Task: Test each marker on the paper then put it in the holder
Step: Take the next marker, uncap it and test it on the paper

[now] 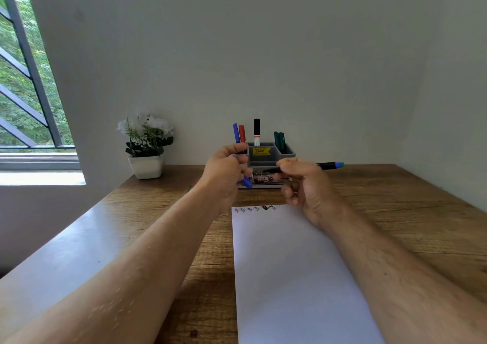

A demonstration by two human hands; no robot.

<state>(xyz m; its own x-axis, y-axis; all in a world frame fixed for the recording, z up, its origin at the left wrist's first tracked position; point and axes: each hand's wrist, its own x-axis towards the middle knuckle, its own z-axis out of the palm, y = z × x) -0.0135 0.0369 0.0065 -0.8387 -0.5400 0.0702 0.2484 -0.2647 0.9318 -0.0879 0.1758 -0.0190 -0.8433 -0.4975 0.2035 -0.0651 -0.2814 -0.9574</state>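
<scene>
Right hand (303, 183) pinches a dark marker (325, 166), left hand (226, 169) grips its blue cap (247, 182). Both block the grey holder (271, 154); a flower pot (146, 165) sits left on the surface (395, 198).

Soft daylight enters from the window (23, 80), glaring on the desk (66, 251); wide-angle edges bend.

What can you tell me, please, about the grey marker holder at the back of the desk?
The holder is a grey, plastic-looking desk organiser with several open compartments, standing upright near the wall. A yellow price sticker sits on its front. A blue marker and a red marker stand at its left, a black-capped marker in the middle, green markers at the right. The raised hands hide its lower front.
</scene>
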